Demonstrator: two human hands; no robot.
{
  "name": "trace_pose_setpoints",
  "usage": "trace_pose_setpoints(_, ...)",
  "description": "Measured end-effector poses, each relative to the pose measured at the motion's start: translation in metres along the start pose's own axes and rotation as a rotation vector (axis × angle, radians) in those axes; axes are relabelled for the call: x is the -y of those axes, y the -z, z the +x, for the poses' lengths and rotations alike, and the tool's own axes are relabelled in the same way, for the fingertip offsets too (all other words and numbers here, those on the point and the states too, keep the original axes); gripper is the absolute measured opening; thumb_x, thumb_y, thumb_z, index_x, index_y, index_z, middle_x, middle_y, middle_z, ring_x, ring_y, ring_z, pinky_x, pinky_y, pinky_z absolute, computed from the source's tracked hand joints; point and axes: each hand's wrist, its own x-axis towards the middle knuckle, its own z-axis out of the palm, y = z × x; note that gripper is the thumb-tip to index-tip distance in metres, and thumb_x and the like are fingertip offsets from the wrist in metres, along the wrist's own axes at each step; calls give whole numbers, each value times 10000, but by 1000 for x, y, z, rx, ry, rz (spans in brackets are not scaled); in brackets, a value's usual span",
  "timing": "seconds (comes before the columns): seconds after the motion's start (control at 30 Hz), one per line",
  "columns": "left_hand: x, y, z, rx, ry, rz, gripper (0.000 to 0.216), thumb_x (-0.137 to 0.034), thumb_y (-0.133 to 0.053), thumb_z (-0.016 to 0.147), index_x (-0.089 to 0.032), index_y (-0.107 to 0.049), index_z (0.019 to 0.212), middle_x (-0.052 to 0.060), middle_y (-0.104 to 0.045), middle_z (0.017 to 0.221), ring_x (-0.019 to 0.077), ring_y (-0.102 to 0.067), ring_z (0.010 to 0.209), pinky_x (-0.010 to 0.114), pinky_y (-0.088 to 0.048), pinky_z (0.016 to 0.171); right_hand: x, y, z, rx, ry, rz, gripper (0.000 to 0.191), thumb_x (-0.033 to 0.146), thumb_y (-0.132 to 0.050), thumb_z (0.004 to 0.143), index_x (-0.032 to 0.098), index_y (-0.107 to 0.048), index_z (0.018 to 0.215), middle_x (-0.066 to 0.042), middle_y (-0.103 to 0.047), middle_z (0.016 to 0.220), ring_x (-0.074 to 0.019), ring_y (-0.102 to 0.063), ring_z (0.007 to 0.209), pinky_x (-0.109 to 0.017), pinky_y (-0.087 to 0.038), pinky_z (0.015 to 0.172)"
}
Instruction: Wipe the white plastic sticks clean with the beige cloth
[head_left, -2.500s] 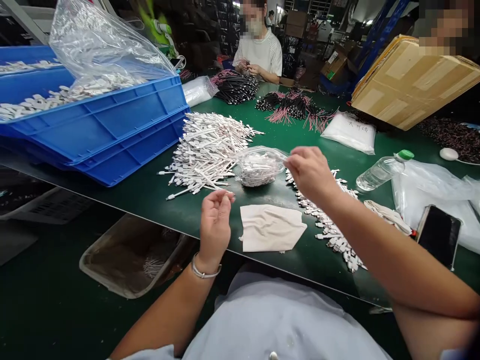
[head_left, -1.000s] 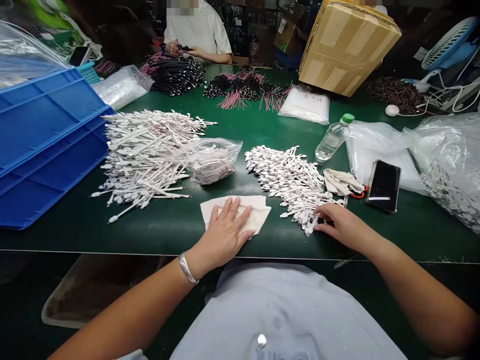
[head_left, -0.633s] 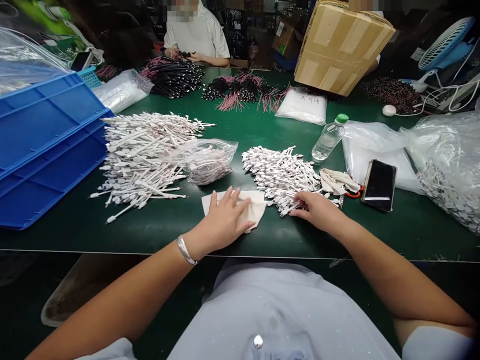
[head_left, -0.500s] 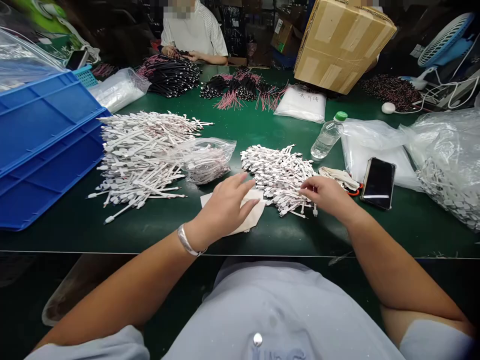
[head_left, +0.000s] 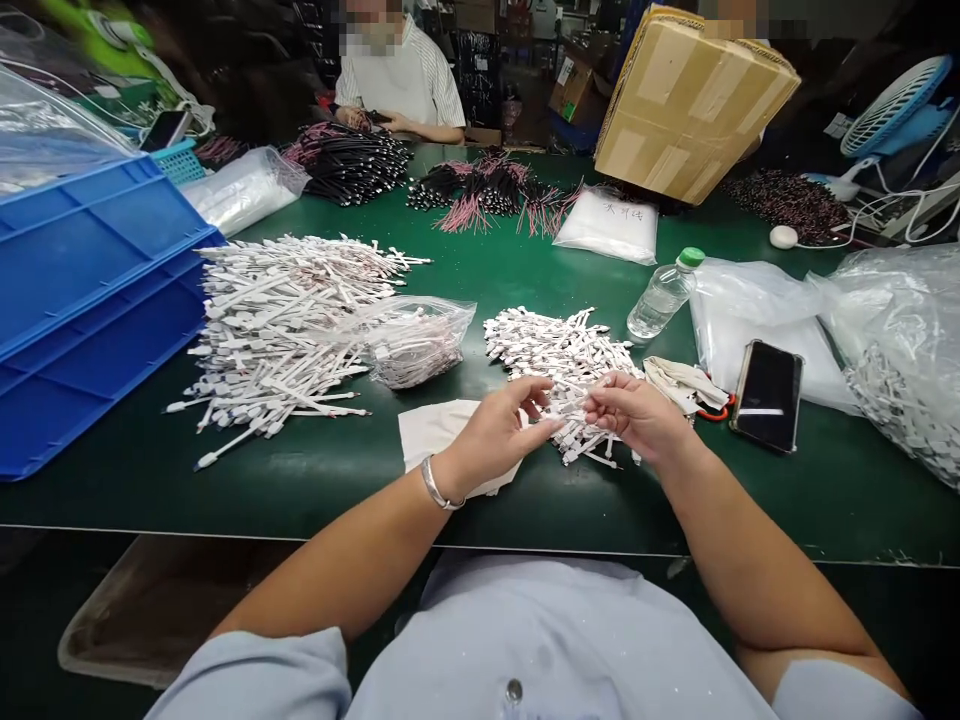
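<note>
In front of me lies a heap of short white cables (head_left: 525, 335) with plug ends. My right hand (head_left: 637, 412) is over its near right part, fingertips pinched on a white cable (head_left: 571, 393) that blends with the heap behind. Close to it on the left is my left hand (head_left: 504, 432), thumb and fingers apart, with nothing plainly between them. Beneath that hand a cream cloth (head_left: 427, 432) lies partly hidden. A larger heap of white cables (head_left: 277, 320) lies to the left, and a clear bag of cables (head_left: 420, 345) rests against its right side.
Blue crates (head_left: 90, 300) stand at the left. Right of the heap are a water bottle (head_left: 664, 298), a phone (head_left: 769, 395) and clear plastic bags (head_left: 900, 340). Black cables (head_left: 352, 165) and a tilted carton (head_left: 694, 110) are farther back, where another person (head_left: 405, 85) sits.
My left hand has moved right, off the middle of the cloth and towards my right hand. My right hand has shifted slightly left and turned inward, with a white cable at its fingertips. The view has tilted up slightly.
</note>
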Motion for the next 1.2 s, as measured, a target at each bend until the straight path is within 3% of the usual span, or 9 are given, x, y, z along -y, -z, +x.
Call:
trace_pose_setpoints(0.07, -1, -3, -1, 44, 48, -87, 462, -302, -680, 756, -166, -528, 1170, 60, -632, 948, 123, -586, 734, 236, -472, 621, -3, -8, -4, 45, -63, 142, 449, 381, -850, 554, 166, -503, 740, -47, -630, 761, -158, -619, 669, -176, -491, 546)
trace_pose_setpoints(0.17, -5, -3, -2, 24, 78, -177, 273, -292, -639, 798, -156, -615, 1034, 58, -655, 902, 132, -594, 751, 246, -486, 666, -7, -15, -7, 89, -55, 159, 431, 405, -851, 605, 166, -520, 741, -62, -642, 803, -170, -628, 709, -187, -510, 563)
trace_pose_setpoints(0.33, -6, 4, 0, -10, 109, -171, 191, -289, -628, 813, -153, -672, 939, 58, -679, 849, 144, -593, 741, 251, -477, 661, -16, -8, -10, 43, 225, -163, 384, 470, -794, 736, 173, -634, 921, -46, -631, 786, -193, -613, 719, -256, -514, 610)
trace_pose_setpoints(0.5, -7, 11, 1, 21, 171, -202, 202, -314, -611, 822, -160, -663, 941, 41, -657, 806, 131, -565, 709, 245, -463, 659, -18, -2, -18, -2, 477, -512, 201, 389, -682, 883, 215, -690, 983, -31, -640, 877, -197, -593, 779, -292, -483, 702)
trace_pose_setpoints(0.6, -8, 13, 3, 85, 259, -285, 257, -381, -542, 856, -157, -618, 757, 9, -590, 663, 109, -515, 615, 233, -442, 607, -12, -4, -21, 65, 414, -534, 236, 411, -613, 929, 195, -679, 858, -24, -630, 775, -169, -573, 672, -257, -461, 608)
trace_pose_setpoints(0.73, -9, 12, 5, 121, 369, -420, 355, -456, -528, 842, -164, -540, 642, -7, -530, 588, 93, -463, 541, 222, -413, 537, -8, -7, -19, 157, 221, -348, 372, 506, -601, 915, 164, -625, 771, -35, -609, 695, -150, -550, 590, -221, -439, 516)
trace_pose_setpoints(0.83, -7, 11, 6, 118, 417, -489, 306, -436, -582, 814, -150, -599, 706, 14, -586, 644, 97, -505, 572, 219, -425, 538, -11, -6, -15, 147, 180, -229, 371, 526, -669, 860, 159, -640, 816, -53, -621, 742, -168, -579, 640, -218, -457, 514)
trace_pose_setpoints(1.0, -2, 11, 4, 59, 389, -536, 258, -305, -719, 721, -162, -674, 930, 33, -661, 842, 122, -595, 734, 245, -492, 681, -15, -3, -13, 60, 261, -192, 327, 453, -789, 768, 180, -673, 908, -53, -633, 820, -194, -602, 737, -264, -505, 629)
trace_pose_setpoints(1.2, -3, 13, 1, 28, 308, -485, 233, -277, -689, 758, -154, -667, 954, 48, -675, 894, 143, -614, 820, 272, -501, 753, -15, -6, -16, 34, 330, -223, 258, 385, -787, 782, 176, -677, 886, -45, -632, 814, -187, -599, 738, -268, -502, 655)
